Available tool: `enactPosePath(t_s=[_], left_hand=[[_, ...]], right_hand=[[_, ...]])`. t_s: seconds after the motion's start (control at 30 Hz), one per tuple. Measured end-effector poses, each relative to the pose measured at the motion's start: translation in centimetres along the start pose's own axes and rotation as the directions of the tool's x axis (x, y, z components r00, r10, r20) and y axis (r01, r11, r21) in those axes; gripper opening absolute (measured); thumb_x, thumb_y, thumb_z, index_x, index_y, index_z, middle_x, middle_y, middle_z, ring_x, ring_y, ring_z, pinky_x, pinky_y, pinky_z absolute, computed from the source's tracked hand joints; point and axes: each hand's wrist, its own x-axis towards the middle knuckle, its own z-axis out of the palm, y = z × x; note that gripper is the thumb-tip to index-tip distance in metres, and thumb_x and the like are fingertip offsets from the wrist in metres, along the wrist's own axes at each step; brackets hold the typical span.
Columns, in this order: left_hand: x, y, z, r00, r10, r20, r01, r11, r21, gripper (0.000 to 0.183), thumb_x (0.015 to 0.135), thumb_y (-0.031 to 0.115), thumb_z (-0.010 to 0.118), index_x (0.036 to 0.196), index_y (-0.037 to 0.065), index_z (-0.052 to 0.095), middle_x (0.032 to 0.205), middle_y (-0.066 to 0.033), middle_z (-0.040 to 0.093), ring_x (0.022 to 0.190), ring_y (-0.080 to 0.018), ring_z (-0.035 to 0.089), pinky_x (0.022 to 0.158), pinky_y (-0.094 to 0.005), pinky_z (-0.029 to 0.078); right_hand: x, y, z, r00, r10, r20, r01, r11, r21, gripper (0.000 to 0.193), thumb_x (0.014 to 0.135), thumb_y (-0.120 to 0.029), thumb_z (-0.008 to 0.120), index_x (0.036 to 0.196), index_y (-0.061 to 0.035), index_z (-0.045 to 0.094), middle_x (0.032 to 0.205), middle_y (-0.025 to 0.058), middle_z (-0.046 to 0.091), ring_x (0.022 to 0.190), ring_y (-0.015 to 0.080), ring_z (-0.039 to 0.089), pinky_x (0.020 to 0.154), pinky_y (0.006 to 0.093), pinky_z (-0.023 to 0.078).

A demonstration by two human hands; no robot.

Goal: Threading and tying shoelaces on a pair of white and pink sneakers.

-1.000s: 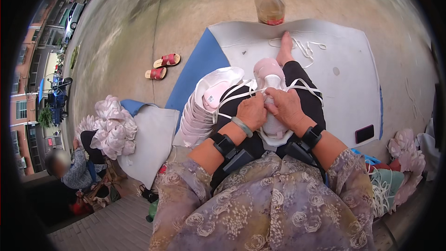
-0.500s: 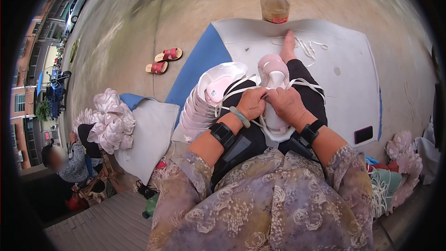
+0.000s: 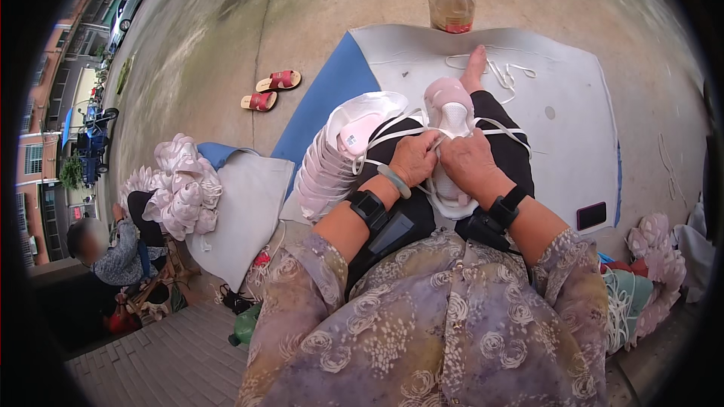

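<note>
A pale pink and white shoe upper (image 3: 446,94) lies across my lap, its toe end pointing away from me. My left hand (image 3: 413,160), a pale bangle at its wrist, is closed in a pinch on a white shoelace (image 3: 397,133) at the upper's left side. Curled over the right side of the opening, my right hand (image 3: 469,162) is closed too; its fingertips are partly hidden against the upper and lace. Loose lace loops spread over both thighs. Left of my hands, a nested stack of pink uppers (image 3: 320,173) leans by my leg.
I sit on a white mat (image 3: 573,113) with a blue underside (image 3: 332,90). A phone (image 3: 591,215) lies right; loose laces (image 3: 501,79) lie near my foot. Beyond stand a bottle (image 3: 451,9) and red slippers (image 3: 277,81). Pink uppers (image 3: 185,188) are heaped left, near another seated person (image 3: 121,252).
My hands have moved slightly apart from their meeting point over the upper. My right hand has turned, its back now facing up more. The whole view has shifted slightly.
</note>
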Motion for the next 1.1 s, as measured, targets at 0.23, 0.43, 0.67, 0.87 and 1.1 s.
enactPosePath(t_s=[0.23,0.43,0.67,0.87,1.1], left_hand=[[-1.2,0.8,0.9,0.995,0.064,-0.078,-0.047,0.978,0.201,0.034,0.073,0.011,0.048,0.106,0.005,0.051,0.074,-0.0197,0.058,0.072,-0.0376,0.058,0.067,-0.0441,0.046],[-1.5,1.5,1.3,0.984,0.122,-0.128,-0.086,0.963,0.255,0.030,0.077,0.017,0.053,0.103,0.003,0.052,0.076,-0.0181,0.058,0.072,-0.0354,0.058,0.066,-0.0433,0.046],[-1.0,3.1,-0.5,0.957,0.176,-0.233,-0.039,0.867,0.496,0.020,0.077,0.015,0.059,0.094,0.006,0.055,0.083,-0.0132,0.057,0.071,-0.0313,0.059,0.061,-0.0396,0.048],[1.0,3.0,-0.6,0.918,0.389,-0.082,-0.278,0.776,0.566,0.017,0.073,0.009,0.057,0.090,0.007,0.055,0.092,-0.0111,0.055,0.074,-0.0319,0.059,0.062,-0.0397,0.048],[0.9,3.2,-1.2,0.982,0.165,-0.091,-0.108,0.887,0.449,0.020,0.074,0.008,0.054,0.094,0.005,0.055,0.087,-0.0146,0.059,0.077,-0.0341,0.060,0.068,-0.0385,0.049]], right_hand=[[-18.2,10.7,1.5,0.909,0.417,-0.015,-0.400,0.881,0.253,0.029,0.081,-0.020,0.054,0.058,-0.0041,0.049,0.052,0.0171,0.049,0.055,0.0370,0.054,0.053,0.0446,0.042],[-31.3,17.0,3.4,0.688,0.716,0.118,-0.726,0.680,0.108,0.032,0.080,-0.026,0.053,0.062,0.0000,0.051,0.061,0.0213,0.053,0.064,0.0400,0.054,0.059,0.0479,0.040],[-17.3,11.3,0.3,0.926,0.378,-0.004,-0.363,0.893,0.266,0.017,0.073,-0.017,0.065,0.075,-0.0072,0.051,0.071,0.0099,0.053,0.067,0.0319,0.054,0.061,0.0407,0.042],[-7.1,6.5,-1.0,0.920,0.218,-0.326,-0.035,0.874,0.485,0.018,0.072,-0.013,0.066,0.083,-0.0072,0.053,0.077,0.0076,0.052,0.074,0.0290,0.052,0.067,0.0402,0.040],[-5.4,5.0,-0.4,0.978,0.126,-0.166,-0.019,0.846,0.532,0.015,0.078,-0.017,0.062,0.085,-0.0061,0.055,0.078,0.0092,0.055,0.079,0.0282,0.054,0.071,0.0402,0.041]])
